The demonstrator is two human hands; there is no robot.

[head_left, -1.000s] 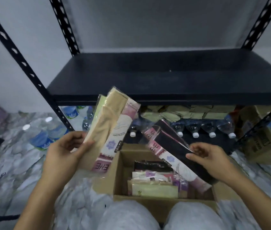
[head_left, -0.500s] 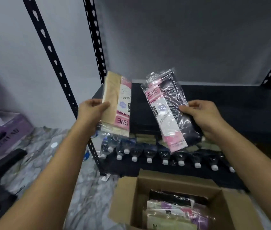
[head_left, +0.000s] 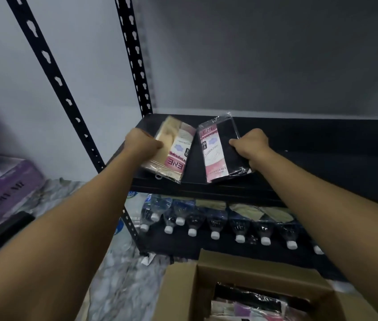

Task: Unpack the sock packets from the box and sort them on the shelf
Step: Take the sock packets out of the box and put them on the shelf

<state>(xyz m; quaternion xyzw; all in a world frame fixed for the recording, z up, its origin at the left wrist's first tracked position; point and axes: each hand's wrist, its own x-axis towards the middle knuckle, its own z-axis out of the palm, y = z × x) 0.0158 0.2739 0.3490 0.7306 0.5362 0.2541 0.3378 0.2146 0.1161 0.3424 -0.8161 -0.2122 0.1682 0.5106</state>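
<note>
Two packets now lowered onto shelf (head_left: 322,144), left hand (head_left: 140,142) fingers gripping beige packet (head_left: 171,150), right hand (head_left: 252,143) fingers gripping black packet (head_left: 220,151)

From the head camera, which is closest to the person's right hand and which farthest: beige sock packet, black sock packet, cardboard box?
1. black sock packet: gripped by the right hand.
2. beige sock packet: beside it, to the left.
3. cardboard box: below, by the person.

Black shelf (head_left: 322,147): beige packet (head_left: 171,149), black packet (head_left: 220,147) side by side at left end.
</note>
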